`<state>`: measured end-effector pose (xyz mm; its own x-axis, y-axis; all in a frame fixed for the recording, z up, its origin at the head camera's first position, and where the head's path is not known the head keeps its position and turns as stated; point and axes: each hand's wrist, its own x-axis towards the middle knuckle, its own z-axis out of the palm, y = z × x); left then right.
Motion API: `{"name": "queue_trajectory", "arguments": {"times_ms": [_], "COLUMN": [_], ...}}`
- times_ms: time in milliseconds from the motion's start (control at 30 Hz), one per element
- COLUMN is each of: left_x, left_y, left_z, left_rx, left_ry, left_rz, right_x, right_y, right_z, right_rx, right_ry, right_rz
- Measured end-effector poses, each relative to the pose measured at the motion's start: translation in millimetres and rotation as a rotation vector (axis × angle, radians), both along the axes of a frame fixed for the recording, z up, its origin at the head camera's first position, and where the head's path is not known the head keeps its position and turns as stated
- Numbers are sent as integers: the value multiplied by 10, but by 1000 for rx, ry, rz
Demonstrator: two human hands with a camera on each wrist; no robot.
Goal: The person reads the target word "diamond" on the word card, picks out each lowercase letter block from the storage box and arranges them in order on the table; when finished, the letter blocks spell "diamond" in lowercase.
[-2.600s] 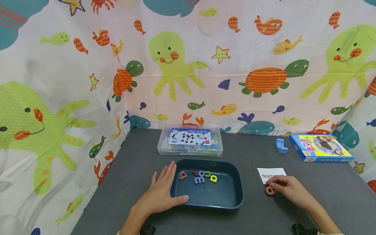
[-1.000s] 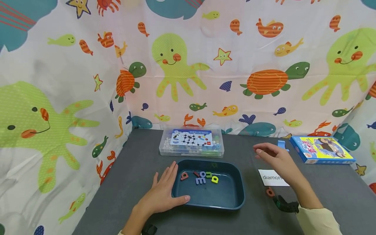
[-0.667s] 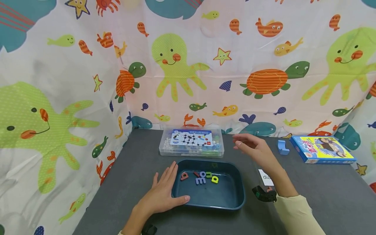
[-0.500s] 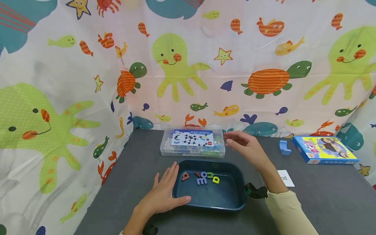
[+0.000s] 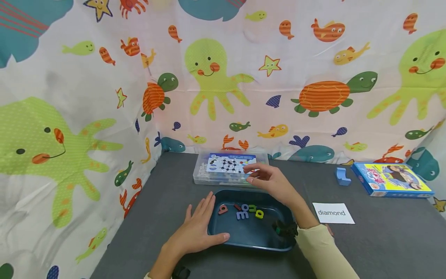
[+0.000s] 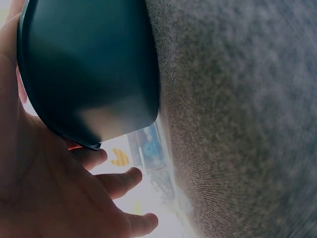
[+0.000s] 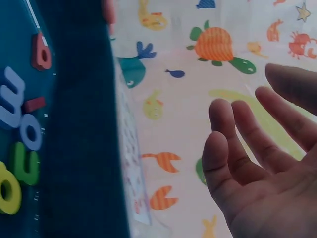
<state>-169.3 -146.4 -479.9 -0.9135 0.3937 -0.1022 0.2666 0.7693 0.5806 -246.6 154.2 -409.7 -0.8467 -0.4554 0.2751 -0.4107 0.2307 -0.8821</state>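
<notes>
My left hand (image 5: 195,228) rests on the left rim of a dark teal tray (image 5: 251,234), its fingers straight and its thumb along the front edge. In the left wrist view the fingers (image 6: 119,183) extend past the tray's outer wall. Inside the tray lie several toy letters: a purple m (image 5: 242,215), a purple o (image 5: 245,207), a green n (image 5: 252,208), a yellow letter (image 5: 259,214), a red-brown letter (image 5: 223,209) and a dark red piece (image 5: 237,207). My right hand (image 5: 273,182) hovers over the tray's back edge, fingers loosely bent and holding nothing.
A white card (image 5: 332,213) reading "diamond" lies right of the tray; a reddish letter (image 5: 329,229) beneath it is mostly hidden by my sleeve. Behind the tray is a clear plastic case (image 5: 209,179). A blue block (image 5: 343,176) and a boxed game (image 5: 393,180) stand at back right.
My right hand let go of the reddish letter below the card, rose, and moved left to above the tray's back edge. My left hand has stayed on the rim.
</notes>
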Motion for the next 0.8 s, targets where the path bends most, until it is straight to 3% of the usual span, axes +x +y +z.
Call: {"name": "queue_trajectory", "arguments": {"times_ms": [367, 800], "left_x": [-11, 1], "left_y": [11, -14], "left_z": [-7, 10], "left_rx": [3, 2], "left_ry": [-1, 3], "left_rz": [-5, -11], "right_x": [11, 19], "right_y": [-39, -77], "right_z": [-266, -393], "right_rx": [170, 272], "right_ry": [-109, -168], "right_rz": [155, 258]}}
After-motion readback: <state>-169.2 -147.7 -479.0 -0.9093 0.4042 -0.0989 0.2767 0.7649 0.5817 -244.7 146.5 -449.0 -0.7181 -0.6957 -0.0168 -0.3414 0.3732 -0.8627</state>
